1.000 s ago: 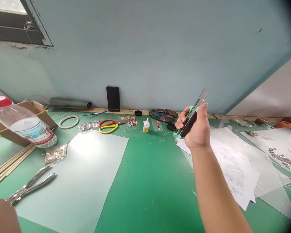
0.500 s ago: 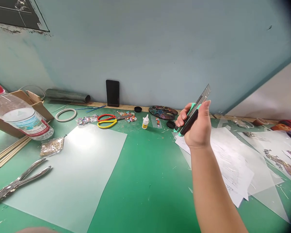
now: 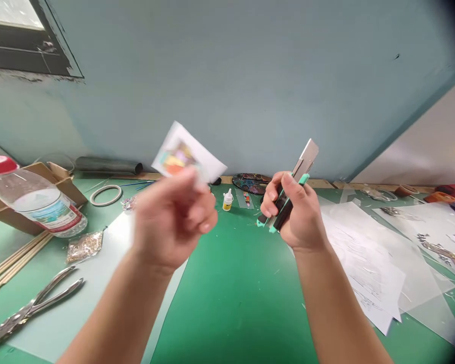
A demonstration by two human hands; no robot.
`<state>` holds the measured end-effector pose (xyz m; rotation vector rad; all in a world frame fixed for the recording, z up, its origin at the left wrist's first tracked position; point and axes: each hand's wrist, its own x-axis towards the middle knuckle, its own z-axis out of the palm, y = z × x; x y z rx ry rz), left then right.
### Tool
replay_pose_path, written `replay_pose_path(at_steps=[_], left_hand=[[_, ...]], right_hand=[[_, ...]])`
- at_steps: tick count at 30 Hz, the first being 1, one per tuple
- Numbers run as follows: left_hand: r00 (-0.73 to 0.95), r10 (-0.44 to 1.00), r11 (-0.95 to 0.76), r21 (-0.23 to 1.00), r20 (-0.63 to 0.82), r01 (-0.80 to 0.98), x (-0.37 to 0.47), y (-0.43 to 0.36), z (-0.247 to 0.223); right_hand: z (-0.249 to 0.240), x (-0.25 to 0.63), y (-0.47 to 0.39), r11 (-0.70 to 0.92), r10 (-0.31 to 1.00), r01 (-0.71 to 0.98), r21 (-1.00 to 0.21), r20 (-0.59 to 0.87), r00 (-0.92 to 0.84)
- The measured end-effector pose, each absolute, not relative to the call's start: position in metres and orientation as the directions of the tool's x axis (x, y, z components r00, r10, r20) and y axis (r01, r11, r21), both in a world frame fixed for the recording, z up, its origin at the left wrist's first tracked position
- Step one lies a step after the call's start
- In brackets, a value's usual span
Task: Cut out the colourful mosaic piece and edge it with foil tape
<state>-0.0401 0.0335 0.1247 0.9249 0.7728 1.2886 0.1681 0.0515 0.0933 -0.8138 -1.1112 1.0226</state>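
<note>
readable text: none | large bottle label (image 3: 55, 213): illegible | small white bottle label (image 3: 227, 206): illegible

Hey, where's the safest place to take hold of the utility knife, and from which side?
Probably by the black-and-teal handle, coming from the lower right, as the right hand does. The knife is tilted with its bare metal blade pointing up, so fingers wrapped round the long, narrow handle should stay clear of it.

The dropper bottle (image 3: 227, 201) stands on the table (image 3: 242, 288). Left of it are the left hand (image 3: 170, 217), ring (image 3: 104, 203) and water bottle (image 3: 43, 205); left and in front, the pliers (image 3: 32, 307); right, the right hand (image 3: 303, 217) and papers (image 3: 367, 258); behind, the wall (image 3: 220, 76).
</note>
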Motion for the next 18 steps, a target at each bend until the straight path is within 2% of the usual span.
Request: replay_pose_path(at_steps=[1,2,4,7,10,14,18], left_hand=[[0.151,0.987,0.014,0.911,0.053,-0.413,-0.035,0.038,0.122],[0.2,0.978,0.011,0.951,0.054,-0.31,-0.03,0.042,0.118],[0.255,0.965,-0.012,0.983,0.06,-0.185,-0.023,0.049,0.109],[0.282,0.954,-0.084,0.993,0.103,-0.08,-0.022,0.052,0.101],[0.307,0.942,-0.128,0.991,0.136,-0.046,-0.028,0.052,0.102],[0.354,0.925,-0.143,0.99,0.14,-0.018,-0.028,0.05,0.104],[0.353,0.932,-0.009,0.978,0.083,-0.208,-0.02,0.049,0.1]], right_hand=[[0.095,0.164,0.046,0.315,0.949,-0.247,-0.917,0.307,0.068],[0.096,0.159,0.041,0.294,0.954,-0.236,-0.926,0.298,0.021],[0.097,0.152,0.033,0.279,0.956,-0.16,-0.947,0.289,-0.045],[0.097,0.146,0.029,0.285,0.958,-0.063,-0.956,0.285,0.014],[0.096,0.144,0.03,0.272,0.96,-0.04,-0.962,0.268,0.074],[0.096,0.146,0.033,0.255,0.966,0.037,-0.966,0.253,-0.058],[0.094,0.149,0.034,0.304,0.951,0.069,-0.95,0.299,-0.076]])
